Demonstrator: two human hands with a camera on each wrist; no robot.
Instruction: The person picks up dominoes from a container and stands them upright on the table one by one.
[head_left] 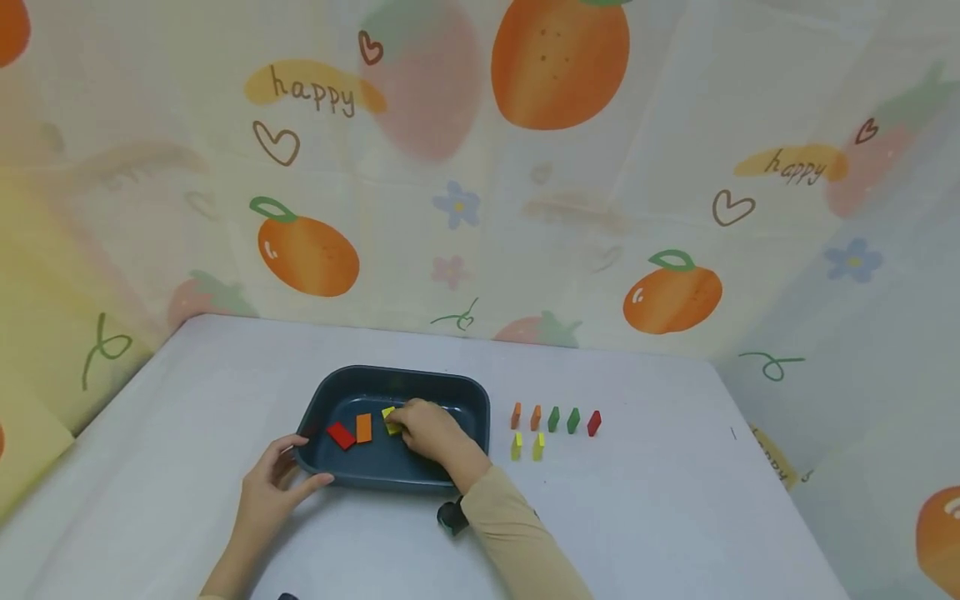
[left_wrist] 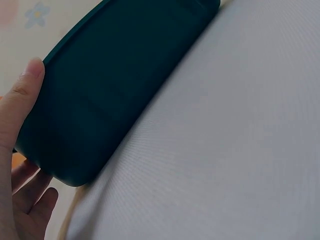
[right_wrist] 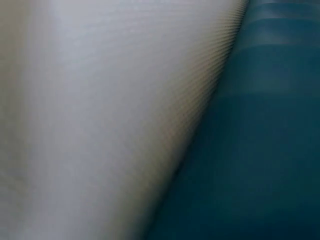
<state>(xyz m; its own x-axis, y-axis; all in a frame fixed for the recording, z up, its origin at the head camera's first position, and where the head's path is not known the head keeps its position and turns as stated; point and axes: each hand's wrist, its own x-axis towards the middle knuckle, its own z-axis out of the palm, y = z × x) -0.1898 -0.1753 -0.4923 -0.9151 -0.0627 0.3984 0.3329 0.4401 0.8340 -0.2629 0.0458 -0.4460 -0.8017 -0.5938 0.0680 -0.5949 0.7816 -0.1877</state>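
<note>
Item: small yellow rectangular block (head_left: 387, 412), material not readable; near the middle of a dark blue, round-cornered deep tray (head_left: 375, 463) (taken as the dial, twelve being the far side). Partly covered by fingers; whether flat or tilted cannot be told. Judged light, stiff, smooth, hardly fragile; best pinched by its opposite long edges.

Right hand (head_left: 429, 429): fingertips pinching the yellow block. Left hand (head_left: 268, 485): grasping the tray's corner at eight o'clock, thumb on the near wall. The tray looks rigid and somewhat slick; rim and corner offer the firmest hold.

Also within, toward nine: red rectangular block (head_left: 341, 435), askew; orange rectangular block (head_left: 363, 427), between red and yellow.

Outside, at three: seven upright blocks, comprising two orange (head_left: 536, 417), two green (head_left: 573, 420), one red (head_left: 594, 422), two yellow (head_left: 517, 446); likely easily toppled.

Obstructions: beige sleeve (head_left: 517, 525) crossing from five; small black object (head_left: 452, 517) beside it, unidentified.
</note>
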